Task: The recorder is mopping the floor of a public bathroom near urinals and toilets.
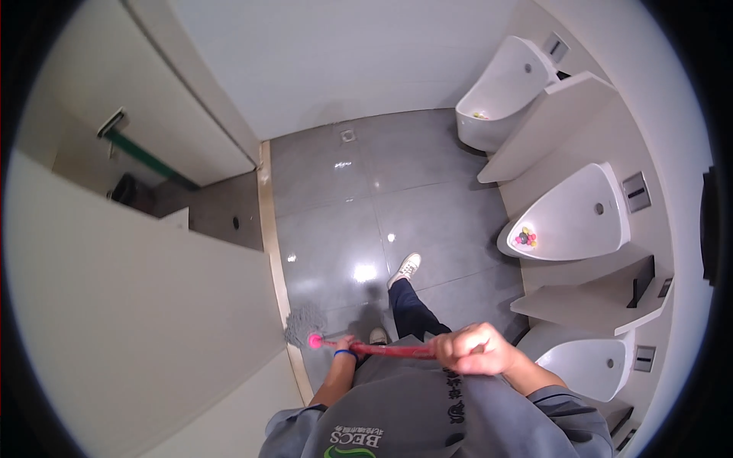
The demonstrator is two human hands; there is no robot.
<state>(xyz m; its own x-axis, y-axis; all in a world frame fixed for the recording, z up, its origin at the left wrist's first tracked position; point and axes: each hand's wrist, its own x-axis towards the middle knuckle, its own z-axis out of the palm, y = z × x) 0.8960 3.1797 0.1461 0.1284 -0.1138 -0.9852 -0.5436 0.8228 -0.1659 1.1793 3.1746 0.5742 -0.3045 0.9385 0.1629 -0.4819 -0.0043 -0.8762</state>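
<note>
A string mop is held across the front of my body. My right hand (478,349) is closed around the upper end of its red handle (395,350). Lower down the handle, my left hand (345,343) grips it, with a blue band on that wrist. Past the left hand, a pink socket (315,341) joins the handle to the grey mop head (303,325). The mop head rests by the pale sill along the left side of the floor. The fingers of my left hand are partly hidden by the handle.
Glossy grey floor tiles (326,229) reach the far wall, with a floor drain (348,135). Along the right wall hang several urinals, including a middle one (578,217), separated by partitions (550,129). At left, a cubicle partition (154,286) stands before a cubicle holding a dark bin (133,193).
</note>
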